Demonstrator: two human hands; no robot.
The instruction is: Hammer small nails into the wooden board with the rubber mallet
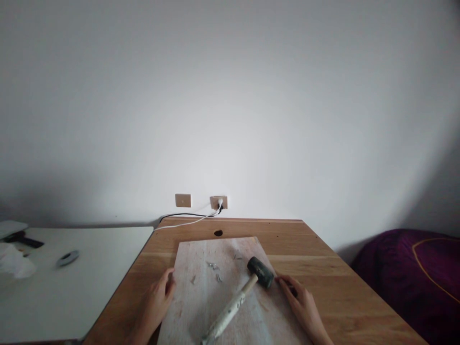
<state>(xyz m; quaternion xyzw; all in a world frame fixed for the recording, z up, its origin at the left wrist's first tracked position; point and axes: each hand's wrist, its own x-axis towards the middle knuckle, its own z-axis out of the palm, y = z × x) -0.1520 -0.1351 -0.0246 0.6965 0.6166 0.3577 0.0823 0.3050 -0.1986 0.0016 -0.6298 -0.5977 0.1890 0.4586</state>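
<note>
A pale, worn wooden board point(194, 311) lies flat in front of me. My left hand point(160, 294) grips its left edge, with the fingertips at the rim. On the opposite side my right hand point(296, 297) holds the right edge between thumb and fingers. Across the board rests a rubber mallet point(230, 309), its black head near my right hand and its white-smeared handle pointing toward me. Neither hand touches it. Several small shiny metal pieces point(212, 265), perhaps nails, are scattered on the board left of the mallet head.
Beneath the board is a brown wooden table point(334, 292) with a cable hole point(218, 233). A plug with cables point(220, 206) sits in the wall socket. On the left, a white table point(82, 282) carries a grey ring-shaped roll point(67, 258). A purple beanbag point(402, 268) stands right.
</note>
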